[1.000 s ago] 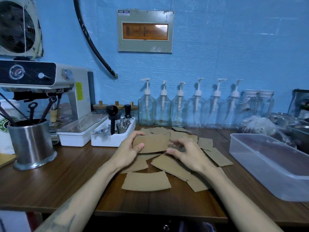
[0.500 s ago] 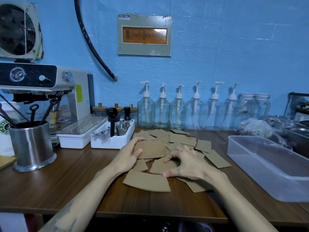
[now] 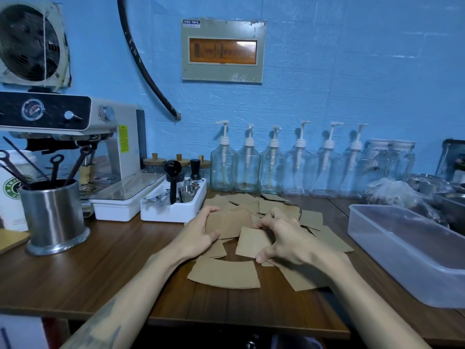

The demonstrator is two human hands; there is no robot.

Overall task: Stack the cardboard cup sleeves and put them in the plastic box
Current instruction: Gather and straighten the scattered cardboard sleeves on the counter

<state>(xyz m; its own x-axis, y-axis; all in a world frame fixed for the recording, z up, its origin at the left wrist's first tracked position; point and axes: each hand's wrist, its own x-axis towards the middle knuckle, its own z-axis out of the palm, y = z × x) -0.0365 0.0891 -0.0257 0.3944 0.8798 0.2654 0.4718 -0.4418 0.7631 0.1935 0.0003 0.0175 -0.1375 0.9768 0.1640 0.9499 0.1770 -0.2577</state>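
Cardboard cup sleeves (image 3: 224,274) lie scattered on the middle of the worktop (image 3: 100,268), with the plastic box (image 3: 412,253) to their right. A tool tray (image 3: 173,207) sits just left of the pile's far edge, an espresso machine (image 3: 75,147) and metal cup (image 3: 54,215) farther left. Pump bottles (image 3: 273,170) line the wall behind the sleeves.

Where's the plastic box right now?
In the head view the plastic box sits at the right end of the wooden counter, right of the scattered cardboard sleeves and in front of the metal tray.
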